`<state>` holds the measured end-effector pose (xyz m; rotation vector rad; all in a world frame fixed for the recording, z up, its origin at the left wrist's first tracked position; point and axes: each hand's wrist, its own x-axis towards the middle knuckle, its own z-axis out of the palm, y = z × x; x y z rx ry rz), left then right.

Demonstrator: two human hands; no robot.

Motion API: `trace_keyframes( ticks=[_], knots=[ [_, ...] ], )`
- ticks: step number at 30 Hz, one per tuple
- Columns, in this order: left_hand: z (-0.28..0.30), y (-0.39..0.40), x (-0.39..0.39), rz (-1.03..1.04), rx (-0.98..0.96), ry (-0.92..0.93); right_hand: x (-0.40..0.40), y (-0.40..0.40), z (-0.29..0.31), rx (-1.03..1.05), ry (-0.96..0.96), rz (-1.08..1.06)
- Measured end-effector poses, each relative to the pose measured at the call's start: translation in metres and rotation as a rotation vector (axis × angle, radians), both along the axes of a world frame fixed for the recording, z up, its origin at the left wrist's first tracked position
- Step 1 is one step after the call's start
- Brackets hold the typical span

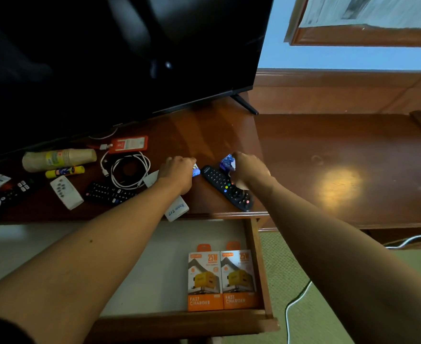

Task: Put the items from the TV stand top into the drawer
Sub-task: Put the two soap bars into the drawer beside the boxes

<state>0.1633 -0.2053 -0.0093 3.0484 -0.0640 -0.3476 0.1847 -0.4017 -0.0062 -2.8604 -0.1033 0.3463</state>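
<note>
The drawer (260,264) is pulled open below the TV stand top (204,130), with two orange charger boxes (222,279) lying at its right end. My left hand (177,170) is closed around a small blue-and-white packet (195,170) on the stand top. My right hand (248,167) grips a shiny blue packet (227,162) just above a black remote (227,188). Further left lie a coiled white cable (130,172), an orange card holder (128,144), a stack of paper cups (58,158), a glue stick (65,171) and several more remotes.
A large black TV (110,58) stands at the back of the stand, its foot (245,104) at the right. A lower wooden table (353,167) adjoins on the right. A white cable (296,301) trails over the green carpet. A white tag (177,209) overhangs the stand's front edge.
</note>
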Motion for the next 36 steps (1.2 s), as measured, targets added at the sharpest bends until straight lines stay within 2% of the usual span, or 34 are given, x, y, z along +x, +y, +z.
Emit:
trace_keyframes(
  ticks=[12,17,21,25,28,31,36],
  knots=[
    [0.019,0.005,-0.021,0.022,-0.163,-0.177,-0.031,0.013,0.010,0.180,-0.226,-0.016],
    [0.025,0.008,-0.062,-0.018,-0.264,-0.241,-0.081,0.024,0.017,0.247,-0.229,-0.034],
    [0.020,0.019,-0.111,0.028,-0.351,-0.246,-0.137,0.037,0.015,0.291,-0.244,-0.093],
    [0.004,0.040,-0.171,0.093,-0.409,-0.185,-0.194,0.055,0.004,0.317,-0.176,-0.167],
    [-0.015,0.058,-0.205,0.124,-0.406,-0.104,-0.225,0.074,-0.015,0.373,-0.007,-0.217],
    [-0.039,0.074,-0.220,0.149,-0.395,0.002,-0.239,0.095,-0.040,0.360,0.139,-0.227],
    [-0.074,0.090,-0.222,0.184,-0.363,0.238,-0.250,0.128,-0.063,0.295,0.258,-0.218]
  ],
)
